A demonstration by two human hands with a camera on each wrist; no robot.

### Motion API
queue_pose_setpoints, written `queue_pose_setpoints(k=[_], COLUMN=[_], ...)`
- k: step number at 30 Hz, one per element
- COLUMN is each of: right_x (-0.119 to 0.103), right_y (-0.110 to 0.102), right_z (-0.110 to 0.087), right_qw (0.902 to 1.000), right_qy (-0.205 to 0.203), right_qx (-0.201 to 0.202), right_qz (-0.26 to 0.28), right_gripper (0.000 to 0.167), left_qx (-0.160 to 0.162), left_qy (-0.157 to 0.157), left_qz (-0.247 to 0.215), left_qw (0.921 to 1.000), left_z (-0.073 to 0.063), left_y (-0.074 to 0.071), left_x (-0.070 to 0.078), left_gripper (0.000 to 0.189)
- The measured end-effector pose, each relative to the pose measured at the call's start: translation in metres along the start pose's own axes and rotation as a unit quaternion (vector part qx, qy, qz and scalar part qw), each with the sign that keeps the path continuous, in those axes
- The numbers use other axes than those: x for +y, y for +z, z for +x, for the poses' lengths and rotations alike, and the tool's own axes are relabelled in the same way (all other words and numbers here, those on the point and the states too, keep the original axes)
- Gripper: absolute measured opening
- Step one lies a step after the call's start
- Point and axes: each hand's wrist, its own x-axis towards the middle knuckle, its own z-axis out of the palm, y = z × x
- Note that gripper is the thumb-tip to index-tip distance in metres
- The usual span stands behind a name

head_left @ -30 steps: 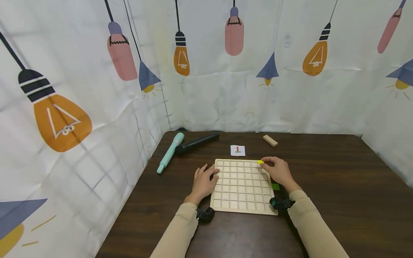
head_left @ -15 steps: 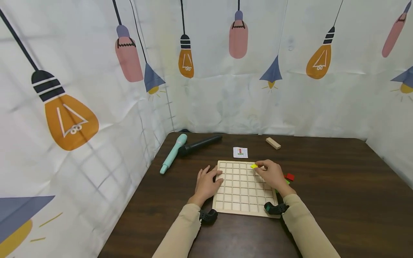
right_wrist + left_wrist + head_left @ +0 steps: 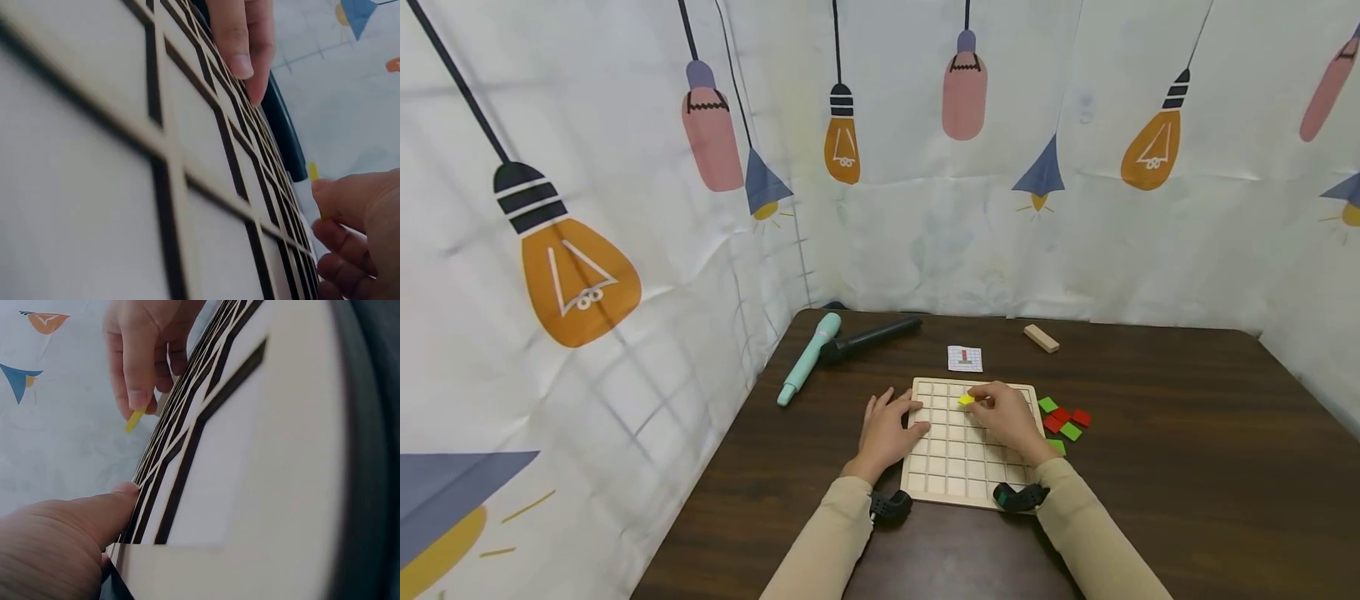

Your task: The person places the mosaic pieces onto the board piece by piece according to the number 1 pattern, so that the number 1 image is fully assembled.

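Note:
A pale wooden grid board (image 3: 936, 487) lies on the dark table. My right hand (image 3: 1006, 419) pinches a small yellow square tile (image 3: 966, 400) between thumb and fingertip, over the far rows of the board. In the left wrist view the yellow tile (image 3: 135, 420) juts from the fingertips just above the grid. My left hand (image 3: 886, 435) rests at the board's left edge, fingers spread, with the thumb over the rim. Beside the board's right edge lie several loose tiles, red (image 3: 1081, 417) and green (image 3: 1071, 431). The right forearm overlaps one green tile.
Behind the board lies a small printed card (image 3: 965, 359) with a coloured grid pattern. A wooden block (image 3: 1041, 338) is farther back to the right. A mint microphone-shaped object (image 3: 809, 359) and a black one (image 3: 871, 339) lie at the back left. A printed curtain (image 3: 910, 242) hangs behind the table.
My right hand has carried the yellow tile leftward over the board from its far right corner. More red and green tiles now show beside the board. My left hand has kept its place.

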Motion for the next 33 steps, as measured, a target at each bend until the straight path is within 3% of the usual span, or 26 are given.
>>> queue_pose_setpoints(k=[19, 33], right_x=[-0.002, -0.001], right_y=[0.018, 0.019], right_z=[0.000, 0.004], right_qw=[0.9990, 0.9994], right_qy=[-0.033, -0.017], right_qx=[0.018, 0.011], right_qz=[-0.026, -0.027], right_gripper=[0.028, 0.026], left_qx=[0.006, 0.002], left_qy=[-0.003, -0.007], left_qz=[0.007, 0.008], left_qw=[1.0000, 0.9999], left_z=[-0.001, -0.001], left_y=[0.002, 0.003], left_x=[0.001, 0.001], left_gripper=[0.040, 0.038])
